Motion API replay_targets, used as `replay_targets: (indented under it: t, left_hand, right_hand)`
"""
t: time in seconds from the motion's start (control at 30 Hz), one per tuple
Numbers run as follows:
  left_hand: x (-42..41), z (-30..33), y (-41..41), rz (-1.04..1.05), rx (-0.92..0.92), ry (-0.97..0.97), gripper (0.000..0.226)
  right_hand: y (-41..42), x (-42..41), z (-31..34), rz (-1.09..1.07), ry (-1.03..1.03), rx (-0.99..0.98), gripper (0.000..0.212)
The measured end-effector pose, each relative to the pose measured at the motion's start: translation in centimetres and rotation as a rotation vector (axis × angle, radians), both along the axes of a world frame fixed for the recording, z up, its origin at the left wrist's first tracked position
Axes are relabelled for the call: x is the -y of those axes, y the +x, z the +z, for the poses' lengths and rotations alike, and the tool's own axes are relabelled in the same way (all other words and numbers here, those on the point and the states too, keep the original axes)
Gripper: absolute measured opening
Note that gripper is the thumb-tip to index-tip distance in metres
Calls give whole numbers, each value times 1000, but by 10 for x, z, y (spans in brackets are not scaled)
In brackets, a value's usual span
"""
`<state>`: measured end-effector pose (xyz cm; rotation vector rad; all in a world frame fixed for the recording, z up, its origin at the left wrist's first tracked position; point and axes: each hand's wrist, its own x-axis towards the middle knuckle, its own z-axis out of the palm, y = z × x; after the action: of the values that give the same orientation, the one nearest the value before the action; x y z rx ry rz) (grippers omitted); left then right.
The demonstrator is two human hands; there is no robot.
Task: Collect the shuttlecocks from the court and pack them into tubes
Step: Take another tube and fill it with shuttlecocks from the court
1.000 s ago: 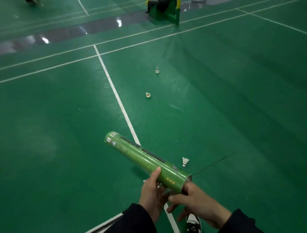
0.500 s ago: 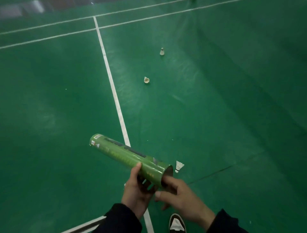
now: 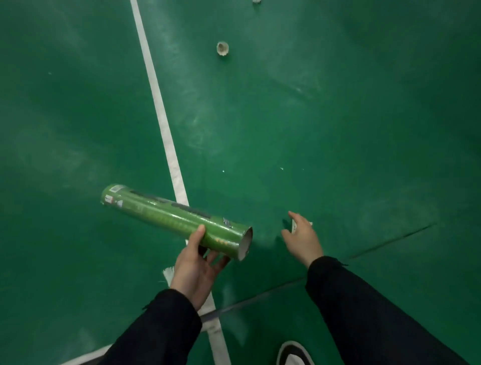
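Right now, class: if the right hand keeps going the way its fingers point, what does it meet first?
Probably the nearest shuttlecock, partly hidden just beyond the right hand; whether they touch is unclear.

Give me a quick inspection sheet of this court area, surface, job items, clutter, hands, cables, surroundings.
Surface: green court floor with a white line; a dark seam runs lower right.
Job's things: green tube, open end toward the right hand; one shuttlecock on the floor, another at the top edge; white feathers show at the right hand.
Clutter: small white flecks on the floor.
Hands: left hand holds the tube; right hand reaches down, grip unclear.
Cables: nothing seen.
Surroundings: a shoe at the bottom edge.
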<state>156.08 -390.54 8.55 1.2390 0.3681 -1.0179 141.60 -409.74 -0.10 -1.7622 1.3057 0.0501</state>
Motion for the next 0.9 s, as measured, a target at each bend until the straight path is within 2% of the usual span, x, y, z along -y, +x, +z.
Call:
replay_targets:
  t: [0.07, 0.13, 0.2, 0.27, 0.33, 0.4, 0.5, 0.57, 0.67, 0.8, 0.9]
  left_hand:
    - [18, -14, -2, -42, 7, -15, 40]
    - [29, -24, -3, -87, 16, -30, 38]
    - [30, -29, -6, -123, 32, -35, 36]
    - [28, -32, -9, -124, 32, -31, 37]
    - [26, -32, -11, -106, 16, -35, 40]
    - [26, -33, -12, -73, -4, -47, 39]
    - [28, -32, -15, -7, -33, -75, 40]
    - [29, -29, -18, 24, -51, -89, 38]
    - [28, -24, -24, 14, -53, -113, 37]
    - [20, -15, -30, -22, -39, -139, 43]
    - [9, -8, -26, -18, -23, -168, 43]
  right_hand:
    - [-3, 11, -24, 64, -44, -81, 75]
    - [-12, 23, -47, 48, -62, -152, 78]
    - [-27, 21, -62, 53, -105, -204, 61]
    - [-41, 12, -65, 47, -163, -200, 34]
    - [-47, 0, -52, -73, -152, -50, 17]
    - [-45, -18, -22, -297, -67, 271, 7]
    - [-42, -52, 38, -508, -20, 729, 10]
    - [-43, -77, 66, -451, -34, 843, 12]
    - [-38, -101, 80, -339, -64, 847, 14]
    - [-24, -108, 88, -152, -83, 673, 21]
    - [-16, -109, 102, 114, 57, 543, 46]
